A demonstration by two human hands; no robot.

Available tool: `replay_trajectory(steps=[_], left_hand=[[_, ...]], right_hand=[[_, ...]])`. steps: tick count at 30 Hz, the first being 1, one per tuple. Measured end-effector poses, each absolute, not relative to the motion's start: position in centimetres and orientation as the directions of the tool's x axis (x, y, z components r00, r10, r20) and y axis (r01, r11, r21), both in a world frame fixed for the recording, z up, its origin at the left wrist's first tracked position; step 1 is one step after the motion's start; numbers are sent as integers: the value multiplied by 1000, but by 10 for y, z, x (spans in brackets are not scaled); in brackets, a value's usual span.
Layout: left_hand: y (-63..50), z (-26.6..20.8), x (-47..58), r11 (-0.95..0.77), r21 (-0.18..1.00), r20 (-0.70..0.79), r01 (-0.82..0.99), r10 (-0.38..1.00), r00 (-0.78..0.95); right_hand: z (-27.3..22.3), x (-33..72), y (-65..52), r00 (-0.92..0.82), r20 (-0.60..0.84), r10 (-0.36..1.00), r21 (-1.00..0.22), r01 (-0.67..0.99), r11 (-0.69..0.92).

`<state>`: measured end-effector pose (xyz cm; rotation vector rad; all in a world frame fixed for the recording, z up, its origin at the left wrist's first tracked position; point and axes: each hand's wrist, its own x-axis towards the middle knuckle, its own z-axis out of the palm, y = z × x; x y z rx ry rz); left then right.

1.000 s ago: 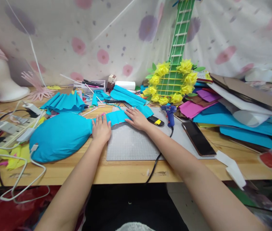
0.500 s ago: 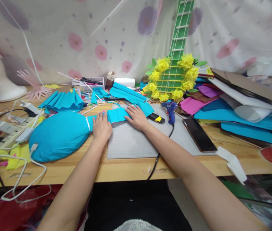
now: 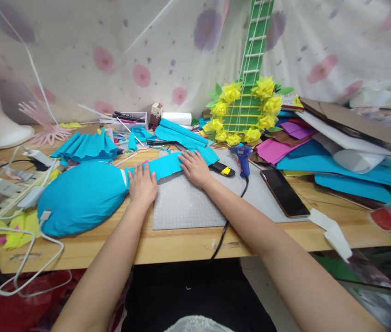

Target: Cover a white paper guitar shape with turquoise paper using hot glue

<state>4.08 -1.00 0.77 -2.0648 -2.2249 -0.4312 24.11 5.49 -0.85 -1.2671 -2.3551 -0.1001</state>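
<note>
Across the middle of the wooden table [image 3: 112,249], both hands lie palm down on one long blue paper strip [image 3: 165,167], fingers stretched out over it rather than curled around it. The left hand [image 3: 143,184] covers the strip's left end, its fingers slightly parted; the right hand [image 3: 195,168] rests towards the other end, fingers spread. Between them the paper runs nearly straight and flat, whereas one second ago that stretch was rippled.

Just left of the left hand sits a plump blue bundle [image 3: 81,198], narrowing towards the strip; whether the two are joined under the fingers I cannot tell. A white band [image 3: 123,178] now shows at its neck, which blue paper covered in the earliest frame. Beneath the right part of the strip is a grey cutting mat [image 3: 184,207], with a black and yellow cutter [image 3: 222,169] just beyond the right hand and a blue glue gun [image 3: 243,161] beside that. A dark phone [image 3: 283,192] lies further right, partly on the mat.

Behind the bundle stands pleated blue paper [image 3: 86,145]. At the back, yellow flowers [image 3: 231,92] ring a green guitar shape [image 3: 242,117], left of a heap of coloured sheets [image 3: 340,163].
</note>
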Motion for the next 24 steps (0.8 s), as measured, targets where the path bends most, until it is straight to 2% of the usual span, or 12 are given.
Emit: replay_trajectory(steps=[11,17,24], left_hand=[[-9,4,42,78,139,250,987,962,-112],[-12,2,47,100,126,262,987,956,-130],[-17,4,51,109,100,297,989,945,-135]], right_hand=[[-13,242,56,-436,388,812,-169,832,528],[-14,242,56,-430,410,805,-153,837,525],[-11,242,53,-385,413,825,-190,850,492]])
